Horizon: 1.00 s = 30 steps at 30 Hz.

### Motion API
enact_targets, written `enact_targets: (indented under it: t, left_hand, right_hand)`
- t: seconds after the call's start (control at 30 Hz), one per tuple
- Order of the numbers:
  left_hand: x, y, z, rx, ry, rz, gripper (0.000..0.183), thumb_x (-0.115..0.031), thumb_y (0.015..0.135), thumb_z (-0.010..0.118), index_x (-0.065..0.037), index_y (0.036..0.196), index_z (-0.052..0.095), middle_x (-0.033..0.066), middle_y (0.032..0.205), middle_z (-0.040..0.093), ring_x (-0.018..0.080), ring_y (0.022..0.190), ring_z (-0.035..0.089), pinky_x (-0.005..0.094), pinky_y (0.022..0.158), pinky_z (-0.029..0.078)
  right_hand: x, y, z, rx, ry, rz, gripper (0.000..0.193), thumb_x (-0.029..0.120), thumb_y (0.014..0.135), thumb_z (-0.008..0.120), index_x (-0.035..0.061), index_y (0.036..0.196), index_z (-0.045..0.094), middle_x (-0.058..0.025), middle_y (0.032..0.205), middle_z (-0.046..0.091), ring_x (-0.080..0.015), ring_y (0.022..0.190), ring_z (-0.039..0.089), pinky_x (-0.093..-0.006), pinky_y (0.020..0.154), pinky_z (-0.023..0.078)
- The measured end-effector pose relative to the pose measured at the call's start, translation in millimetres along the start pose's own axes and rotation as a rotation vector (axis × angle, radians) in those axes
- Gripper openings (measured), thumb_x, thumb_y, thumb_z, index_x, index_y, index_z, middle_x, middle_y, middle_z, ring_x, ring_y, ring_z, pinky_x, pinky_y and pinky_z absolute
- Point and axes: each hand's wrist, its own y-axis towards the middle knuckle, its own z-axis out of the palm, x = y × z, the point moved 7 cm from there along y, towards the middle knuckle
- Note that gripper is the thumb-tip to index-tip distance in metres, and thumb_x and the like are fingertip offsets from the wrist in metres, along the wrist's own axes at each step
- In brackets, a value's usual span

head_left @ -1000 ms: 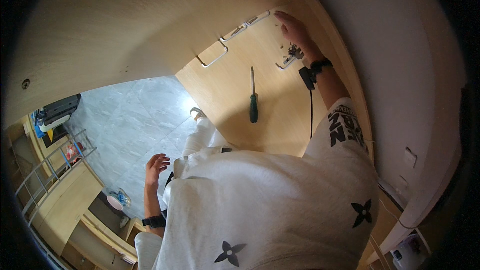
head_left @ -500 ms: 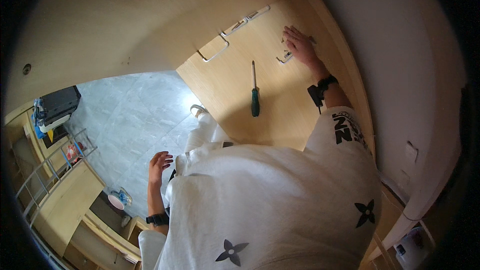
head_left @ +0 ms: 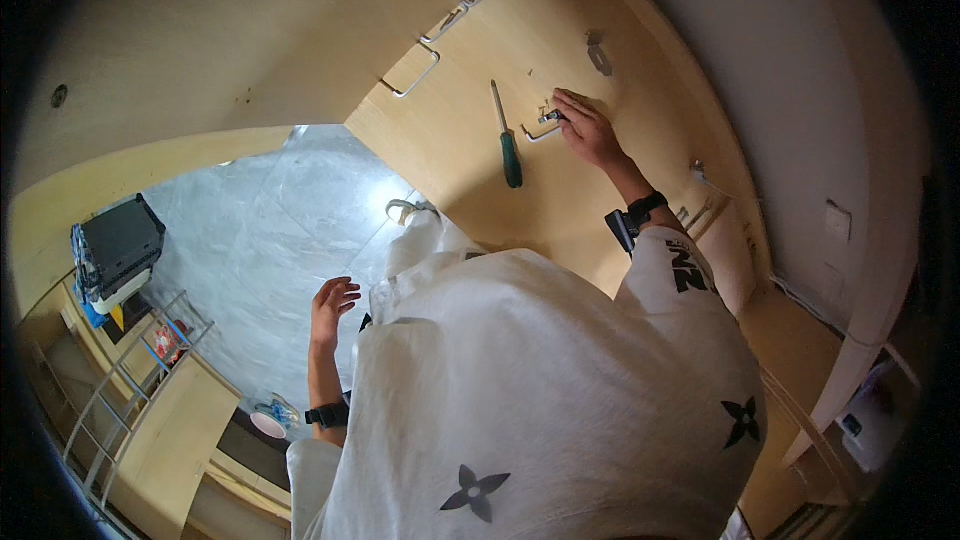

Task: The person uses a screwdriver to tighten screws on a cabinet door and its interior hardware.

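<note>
Over the light wood board, my right hand is bent with its fingertips closed on a small dark and silver metal fitting. A silver bar handle lies right beside these fingers, partly covered by them. To the left rests a screwdriver with a green grip, its shaft pointing away from me. Farther off on the board is another small metal part, along with a few tiny screws. My left hand hangs at my side, fingers loosely curled and apart, holding nothing.
Several silver bar handles, one of them a bent handle, line the board's far left edge. A tall wooden panel rises beyond. Grey tiled floor lies to the left, with a dark case and a metal ladder. A wall stands right.
My right hand has come nearer and gone from lying flat to bent fingers at the metal fitting, uncovering the farther metal part. My view has shifted; my left hand still hangs.
</note>
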Motion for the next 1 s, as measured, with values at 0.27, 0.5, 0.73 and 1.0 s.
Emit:
enact_targets:
  t: [0.27, 0.5, 0.73, 1.0]
  left_hand:
    - [-7.3, 9.6, -14.4, 0.031, 0.068, 0.026, 0.030, -0.025, 0.092, 0.048, -0.003, 0.110, 0.056, 0.0096, 0.099, 0.065, 0.0187, 0.090, 0.062, 0.0316, 0.079, 0.046]
    - [-16.1, 8.0, -33.5, 0.011, 0.086, 0.046, 0.029, -0.024, 0.092, 0.047, -0.003, 0.110, 0.056, 0.0107, 0.098, 0.065, 0.0193, 0.091, 0.062, 0.0316, 0.079, 0.046]
    - [2.3, 1.1, -73.4, -0.036, 0.049, 0.049, 0.030, -0.023, 0.092, 0.046, -0.002, 0.111, 0.056, 0.0104, 0.098, 0.065, 0.0198, 0.091, 0.062, 0.0327, 0.081, 0.046]
    - [12.4, 12.4, -102.0, -0.004, 0.013, 0.048, 0.030, -0.024, 0.091, 0.046, -0.003, 0.110, 0.057, 0.0095, 0.098, 0.065, 0.0184, 0.088, 0.061, 0.0312, 0.080, 0.045]
  right_hand:
    - [-11.9, -7.9, -15.2, -0.285, -0.125, 0.246, 0.027, 0.008, 0.077, 0.057, 0.0009, 0.103, 0.060, -0.0173, 0.102, 0.062, -0.0354, 0.096, 0.056, -0.0400, 0.084, 0.045]
    - [-8.9, 84.7, 24.2, -0.272, -0.202, 0.315, 0.015, 0.004, 0.073, 0.061, 0.0029, 0.088, 0.063, -0.0157, 0.081, 0.063, -0.0317, 0.079, 0.061, -0.0376, 0.074, 0.049]
    - [-21.2, 91.4, 30.2, -0.149, -0.143, 0.278, 0.010, 0.000, 0.069, 0.057, 0.0040, 0.077, 0.062, -0.0175, 0.080, 0.062, -0.0347, 0.076, 0.060, -0.0412, 0.069, 0.048]
    - [-17.4, 56.3, 47.1, 0.185, -0.611, 0.501, 0.018, 0.007, 0.075, 0.060, -0.0044, 0.088, 0.063, -0.0227, 0.089, 0.063, -0.0350, 0.079, 0.064, -0.0412, 0.070, 0.053]
